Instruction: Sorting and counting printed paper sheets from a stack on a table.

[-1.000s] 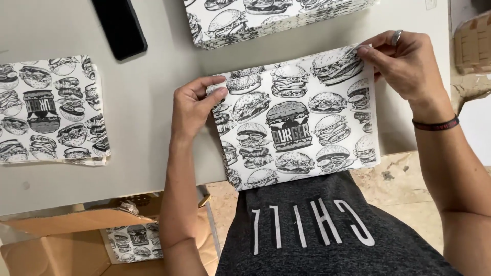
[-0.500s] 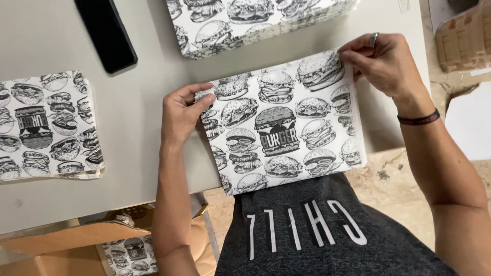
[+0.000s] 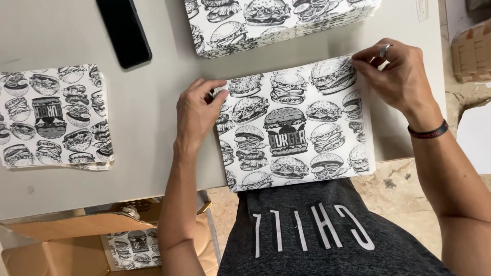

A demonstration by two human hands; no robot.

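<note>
A white paper sheet (image 3: 296, 128) printed with black burger drawings lies at the near edge of a grey table (image 3: 153, 107), its lower part overhanging the edge. My left hand (image 3: 197, 110) pinches its upper left corner. My right hand (image 3: 401, 76), with a ring and a dark wristband, pinches the upper right corner. Both hands hold the sheet flat against the table.
A stack of folded burger-print sheets (image 3: 53, 117) sits at the left. A larger stack of the same paper (image 3: 276, 20) lies at the far side. A black phone (image 3: 124, 30) rests top left. An open cardboard box (image 3: 82, 240) with more sheets stands below the table.
The sheet and both hands have shifted slightly toward the near edge; the hands keep the same corners.
</note>
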